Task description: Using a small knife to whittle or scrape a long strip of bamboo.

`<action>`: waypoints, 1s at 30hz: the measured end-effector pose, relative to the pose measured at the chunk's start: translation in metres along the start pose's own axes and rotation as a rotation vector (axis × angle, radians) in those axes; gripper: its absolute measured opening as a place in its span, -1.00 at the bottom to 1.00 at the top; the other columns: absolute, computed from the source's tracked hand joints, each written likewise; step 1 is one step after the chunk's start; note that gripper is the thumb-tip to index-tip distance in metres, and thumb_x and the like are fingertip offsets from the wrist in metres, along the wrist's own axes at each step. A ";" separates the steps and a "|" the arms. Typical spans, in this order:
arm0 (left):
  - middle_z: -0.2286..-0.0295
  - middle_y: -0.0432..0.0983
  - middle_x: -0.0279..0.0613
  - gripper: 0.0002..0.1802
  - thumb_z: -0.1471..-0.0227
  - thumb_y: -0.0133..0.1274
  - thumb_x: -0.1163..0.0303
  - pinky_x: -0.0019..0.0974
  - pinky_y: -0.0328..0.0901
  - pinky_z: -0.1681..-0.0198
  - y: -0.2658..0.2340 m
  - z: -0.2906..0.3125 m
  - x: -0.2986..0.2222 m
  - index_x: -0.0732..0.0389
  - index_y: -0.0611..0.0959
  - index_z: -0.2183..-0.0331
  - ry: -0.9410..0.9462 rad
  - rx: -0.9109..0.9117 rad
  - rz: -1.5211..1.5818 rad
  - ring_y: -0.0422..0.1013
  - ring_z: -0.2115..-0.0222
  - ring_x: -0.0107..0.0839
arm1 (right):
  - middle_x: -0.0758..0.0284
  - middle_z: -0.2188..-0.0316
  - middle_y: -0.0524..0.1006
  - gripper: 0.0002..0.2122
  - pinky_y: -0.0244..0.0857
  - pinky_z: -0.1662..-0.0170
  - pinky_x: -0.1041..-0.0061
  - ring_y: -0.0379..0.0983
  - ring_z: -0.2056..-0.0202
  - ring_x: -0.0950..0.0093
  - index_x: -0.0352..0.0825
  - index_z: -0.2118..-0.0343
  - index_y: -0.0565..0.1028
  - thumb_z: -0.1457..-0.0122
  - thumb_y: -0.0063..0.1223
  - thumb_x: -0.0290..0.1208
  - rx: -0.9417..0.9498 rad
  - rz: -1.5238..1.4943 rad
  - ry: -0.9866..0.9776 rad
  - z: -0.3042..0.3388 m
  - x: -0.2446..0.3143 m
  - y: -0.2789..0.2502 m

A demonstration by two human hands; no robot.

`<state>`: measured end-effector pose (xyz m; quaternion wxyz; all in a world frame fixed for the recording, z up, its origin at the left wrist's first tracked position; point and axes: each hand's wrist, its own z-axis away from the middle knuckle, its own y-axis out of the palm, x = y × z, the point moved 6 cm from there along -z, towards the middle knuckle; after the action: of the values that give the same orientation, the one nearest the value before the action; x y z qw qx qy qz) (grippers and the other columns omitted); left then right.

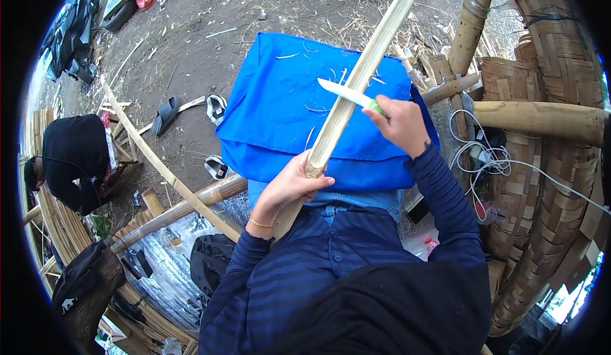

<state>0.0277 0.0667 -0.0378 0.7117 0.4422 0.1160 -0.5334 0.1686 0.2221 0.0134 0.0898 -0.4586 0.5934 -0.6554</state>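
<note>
My left hand (297, 180) is closed around a long split bamboo strip (375, 48) near its lower node. The strip slants up and away to the right, over a blue cloth (270, 94) spread across my lap. In my right hand (401, 126) is a knife (344, 92) with a pale blade and a green handle. Its blade lies across the strip, well above my left hand, with the tip pointing left. Thin curled bamboo shavings (315, 108) are scattered over the cloth. Whether the edge bites into the bamboo I cannot tell.
At the left a person in black (73, 157) sits bent over. A long bamboo strip (156, 161) slants beside my left arm. Dark sandals (167, 114) lie on the dirt ground. To the right are a bamboo post (472, 24), a tangled white cable (487, 157) and woven bamboo panels (560, 164).
</note>
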 end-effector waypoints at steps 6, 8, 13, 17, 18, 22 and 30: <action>0.64 0.26 -0.44 -0.67 0.13 0.20 0.52 -0.57 0.03 0.79 -0.004 -0.002 -0.001 0.17 0.35 0.38 -0.006 0.007 0.030 0.15 0.78 -0.70 | 0.30 0.78 0.33 -0.65 0.17 0.66 0.39 0.36 0.71 0.30 -0.26 0.60 0.32 -0.13 -0.01 -0.07 0.023 0.058 -0.166 0.006 0.029 0.023; 0.64 0.26 -0.44 -0.67 0.13 0.20 0.52 -0.56 0.03 0.78 -0.004 0.001 0.001 0.17 0.35 0.38 -0.018 0.015 0.033 0.15 0.78 -0.70 | 0.22 0.75 0.32 -0.65 0.13 0.65 0.35 0.34 0.68 0.25 -0.31 0.61 0.30 -0.13 0.01 -0.13 0.054 0.036 -0.248 0.011 0.040 0.026; 0.65 0.25 -0.45 -0.68 0.11 0.20 0.51 -0.56 0.00 0.80 -0.005 0.001 0.004 0.16 0.34 0.39 -0.008 0.018 0.055 0.13 0.79 -0.71 | 0.19 0.78 0.29 -0.66 0.13 0.65 0.33 0.33 0.70 0.22 -0.31 0.62 0.31 -0.15 -0.01 -0.17 -0.117 0.074 0.065 -0.011 -0.019 -0.005; 0.66 0.23 -0.46 -0.68 0.10 0.20 0.50 -0.56 -0.02 0.81 -0.006 -0.001 0.006 0.16 0.34 0.40 -0.029 0.017 0.096 0.12 0.79 -0.71 | 0.25 0.79 0.33 -0.66 0.17 0.67 0.35 0.35 0.73 0.27 -0.27 0.59 0.31 -0.14 -0.01 -0.11 0.034 -0.002 -0.226 0.014 0.032 0.028; 0.67 0.22 -0.46 -0.69 0.09 0.19 0.50 -0.56 -0.03 0.81 -0.004 -0.001 0.004 0.15 0.34 0.40 -0.013 0.012 0.081 0.11 0.80 -0.71 | 0.25 0.79 0.33 -0.66 0.17 0.67 0.35 0.35 0.73 0.27 -0.27 0.59 0.31 -0.14 -0.01 -0.11 0.034 -0.002 -0.227 0.010 0.028 0.024; 0.68 0.22 -0.46 -0.69 0.08 0.19 0.49 -0.56 -0.05 0.82 -0.006 -0.001 0.005 0.15 0.34 0.40 0.017 0.032 0.066 0.09 0.82 -0.71 | 0.21 0.74 0.34 -0.68 0.15 0.65 0.33 0.34 0.69 0.21 -0.31 0.60 0.33 -0.19 -0.06 -0.19 -0.135 0.157 0.106 -0.012 -0.026 -0.013; 0.70 0.14 -0.46 -0.71 0.08 0.16 0.52 -0.58 -0.10 0.83 -0.011 -0.009 0.018 0.15 0.33 0.40 -0.081 0.235 0.356 0.01 0.83 -0.73 | 0.24 0.75 0.32 -0.64 0.15 0.64 0.35 0.34 0.69 0.26 -0.30 0.59 0.30 -0.11 0.03 -0.10 0.029 0.069 -0.259 0.013 0.041 0.028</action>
<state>0.0285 0.0612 -0.0602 0.7422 0.5139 -0.0559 -0.4264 0.1423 0.1778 0.0080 0.1950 -0.5172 0.5827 -0.5957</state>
